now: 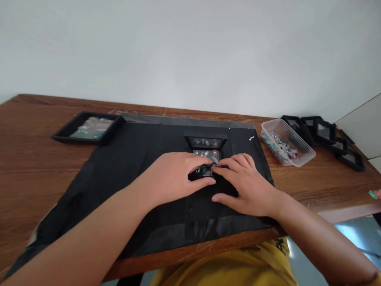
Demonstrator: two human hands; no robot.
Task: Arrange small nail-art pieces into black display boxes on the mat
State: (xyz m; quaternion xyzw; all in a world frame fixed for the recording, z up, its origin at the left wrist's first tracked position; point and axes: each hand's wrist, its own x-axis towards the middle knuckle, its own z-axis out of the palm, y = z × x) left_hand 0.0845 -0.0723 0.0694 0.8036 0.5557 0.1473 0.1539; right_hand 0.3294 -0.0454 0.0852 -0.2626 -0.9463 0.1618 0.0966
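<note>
A small black box point(205, 141) with a raised lid stands on the black sheet. In it lie several small shiny pieces point(205, 153), pale, pink and dark green. My left hand point(175, 174) curls around the box's left and front side, its thumb along the front edge and its index finger over the inside. From the right, my right hand point(244, 182) reaches in with index and middle fingertips touching the box's contents near the left fingertips. Its thumb lies stretched out, apart from the box. The fingers partly hide the piece beneath them.
A black sheet point(143, 147) covers part of the wooden table point(24, 159). At left lies a black tray point(79, 139) with small packets. On the right are a clear plastic tub point(305, 154) of packets and several black frame-like boxes point(326, 131). A wall rises behind.
</note>
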